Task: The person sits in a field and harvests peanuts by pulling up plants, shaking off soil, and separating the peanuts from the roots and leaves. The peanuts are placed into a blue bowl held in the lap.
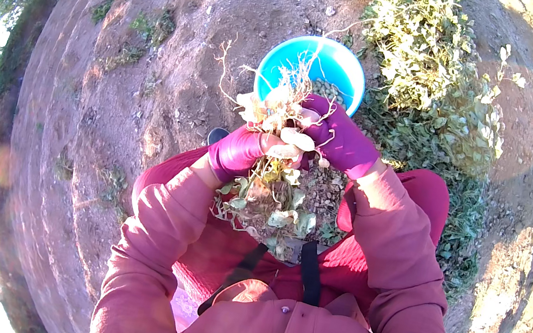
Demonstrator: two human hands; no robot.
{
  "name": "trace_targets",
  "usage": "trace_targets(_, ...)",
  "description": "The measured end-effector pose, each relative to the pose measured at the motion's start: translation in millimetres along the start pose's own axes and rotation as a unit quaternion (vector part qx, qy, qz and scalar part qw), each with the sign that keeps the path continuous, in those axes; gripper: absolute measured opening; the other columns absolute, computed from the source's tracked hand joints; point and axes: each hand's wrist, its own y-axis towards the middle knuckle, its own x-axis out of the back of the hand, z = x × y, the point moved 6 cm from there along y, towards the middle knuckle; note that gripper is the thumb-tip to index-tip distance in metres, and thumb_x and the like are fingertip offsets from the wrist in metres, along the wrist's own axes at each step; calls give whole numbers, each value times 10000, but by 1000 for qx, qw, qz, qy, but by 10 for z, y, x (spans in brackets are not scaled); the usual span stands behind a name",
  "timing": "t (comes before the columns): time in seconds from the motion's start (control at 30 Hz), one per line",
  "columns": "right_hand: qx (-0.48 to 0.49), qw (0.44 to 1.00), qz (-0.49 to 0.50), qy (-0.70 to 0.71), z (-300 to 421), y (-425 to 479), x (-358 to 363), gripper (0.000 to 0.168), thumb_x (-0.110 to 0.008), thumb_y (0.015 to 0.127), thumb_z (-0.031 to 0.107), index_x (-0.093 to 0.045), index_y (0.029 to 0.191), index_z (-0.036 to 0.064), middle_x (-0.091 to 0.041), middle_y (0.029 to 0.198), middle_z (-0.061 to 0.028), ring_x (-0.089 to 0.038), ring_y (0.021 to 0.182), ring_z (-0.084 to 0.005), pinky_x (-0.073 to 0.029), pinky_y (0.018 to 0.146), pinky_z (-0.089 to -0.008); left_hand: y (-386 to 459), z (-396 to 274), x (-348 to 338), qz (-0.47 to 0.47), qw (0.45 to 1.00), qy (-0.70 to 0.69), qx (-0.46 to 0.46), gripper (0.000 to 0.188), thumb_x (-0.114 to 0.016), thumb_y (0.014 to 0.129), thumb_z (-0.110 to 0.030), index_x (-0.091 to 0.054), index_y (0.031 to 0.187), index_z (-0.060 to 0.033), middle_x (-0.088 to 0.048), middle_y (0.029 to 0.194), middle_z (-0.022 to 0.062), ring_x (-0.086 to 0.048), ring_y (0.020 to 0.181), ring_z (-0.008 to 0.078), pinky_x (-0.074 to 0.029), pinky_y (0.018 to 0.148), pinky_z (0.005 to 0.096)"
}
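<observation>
My left hand, in a purple glove with bare fingertips, grips an uprooted peanut plant just below its roots. Leafy stems hang from the grip towards my lap, while thin roots and several pale peanut pods stick out above it. My right hand, gloved the same way, is closed among the pods at the plant's right side; what its fingers pinch is partly hidden. Just beyond both hands stands a blue plastic basin with loose peanuts in its bottom. Roots overlap the basin's near rim.
A long heap of pulled peanut plants runs along the right of the basin and past my right knee. Bare furrowed soil spreads to the left, with small weeds. A dark shoe tip shows by my left hand.
</observation>
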Motion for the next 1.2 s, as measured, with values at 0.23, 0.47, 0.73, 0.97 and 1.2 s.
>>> trace_targets(0.23, -161, 961, -196, -111, -56, 235, 573, 439, -518, 926, 420, -599, 1002, -4, -588, 792, -76, -554, 559, -160, -460, 509, -267, -15, -144, -50, -48, 994, 91, -26, 389, -628, 867, -203, -581, 1182, 19, -621, 908, 47, -579, 834, 128, -463, 762, 276)
trace_targets(0.47, 31, 982, -79, -168, 275, 63, 187, 350, -535, 941, 327, -619, 1081, 18, -640, 870, -22, -592, 814, -89, -474, 702, -249, 12, -221, 87, -178, 979, 76, -69, 384, -643, 847, -204, -586, 1186, -35, -617, 895, 25, -605, 800, 134, -485, 736, 280)
trace_targets(0.73, 85, 990, -3, -111, 243, 55, -27, 231, -516, 953, 225, -614, 952, 16, -615, 843, -27, -561, 795, -105, -459, 724, -271, 17, -192, 100, -149, 983, 61, -91, 279, -633, 854, -130, -582, 1118, -56, -613, 963, -7, -576, 867, 104, -467, 791, 271)
trace_targets(0.97, -136, 941, -211, 227, -417, 47, 407, 315, -557, 929, 350, -604, 874, 44, -584, 684, -15, -540, 578, -114, -434, 534, -238, 35, -180, -48, -124, 981, 136, -54, 302, -654, 855, -189, -584, 1113, -48, -623, 935, 9, -576, 852, 101, -476, 762, 273)
trace_targets(1.2, 171, 778, -335, -504, 272, 123, 738, 252, -606, 901, 212, -587, 1021, -8, -622, 801, -88, -588, 669, -160, -489, 638, -286, 60, -182, 237, -228, 960, 107, -124, 314, -651, 806, -215, -590, 1069, -54, -634, 941, 29, -612, 847, 129, -496, 763, 285)
